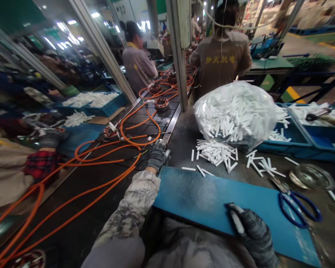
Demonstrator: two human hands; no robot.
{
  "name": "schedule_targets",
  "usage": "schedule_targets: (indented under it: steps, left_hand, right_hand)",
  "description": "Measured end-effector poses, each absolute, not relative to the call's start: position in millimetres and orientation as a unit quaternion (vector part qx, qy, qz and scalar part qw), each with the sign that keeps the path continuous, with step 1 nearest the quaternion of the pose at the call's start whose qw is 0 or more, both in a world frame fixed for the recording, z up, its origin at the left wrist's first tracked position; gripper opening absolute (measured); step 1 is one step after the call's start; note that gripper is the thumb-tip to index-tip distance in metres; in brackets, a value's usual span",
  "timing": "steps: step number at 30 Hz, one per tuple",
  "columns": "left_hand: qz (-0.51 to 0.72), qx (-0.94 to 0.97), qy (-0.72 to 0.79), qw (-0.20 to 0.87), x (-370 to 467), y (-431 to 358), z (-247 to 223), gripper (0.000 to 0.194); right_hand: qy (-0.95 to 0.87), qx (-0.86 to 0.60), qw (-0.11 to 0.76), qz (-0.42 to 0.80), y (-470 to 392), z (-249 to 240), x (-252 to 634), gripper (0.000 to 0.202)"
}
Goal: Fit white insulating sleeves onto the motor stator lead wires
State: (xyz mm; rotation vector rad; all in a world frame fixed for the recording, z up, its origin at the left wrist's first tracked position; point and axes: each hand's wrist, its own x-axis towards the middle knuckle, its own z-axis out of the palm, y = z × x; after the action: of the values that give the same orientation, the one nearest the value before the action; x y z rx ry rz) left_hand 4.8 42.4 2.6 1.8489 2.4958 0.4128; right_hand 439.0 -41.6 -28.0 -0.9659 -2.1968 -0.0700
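Note:
My left hand (157, 153), in a grey striped glove, reaches to the conveyor's metal edge (173, 124), fingers extended and thumb apart. Orange cable (141, 144) loops close beside it, with a small white connector (149, 139) and thin wires near the fingertips. My right hand (252, 229), gloved too, is low over the blue mat (195, 190). Its fingers are curled together; a pale strip shows along them, and I cannot tell whether it is glove or a held piece. Blue-handled scissors (296, 206) lie right of that hand.
Short white tubes (216, 152) are piled beyond the mat, before a clear plastic bag (237, 111) of more tubes. A glass dish (312, 176) and blue bins (290, 130) stand right. Wound motor stators (161, 105) sit on the conveyor. A co-worker's gloved hand (48, 139) is at left.

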Motion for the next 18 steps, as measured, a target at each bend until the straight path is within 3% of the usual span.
schedule_targets:
  steps: [8,18]
  left_hand:
    - [0.131,0.501,0.854,-0.056,-3.5,50.5,16.3,0.071]
    - [0.015,0.460,0.887,0.043,-24.4,102.3,58.7,0.045]
  right_hand:
    - [-0.856,-0.373,0.354,-0.060,-39.5,-25.0,436.9,0.033]
    - [-0.856,-0.354,0.367,-0.088,-38.0,-35.6,438.9,0.031]
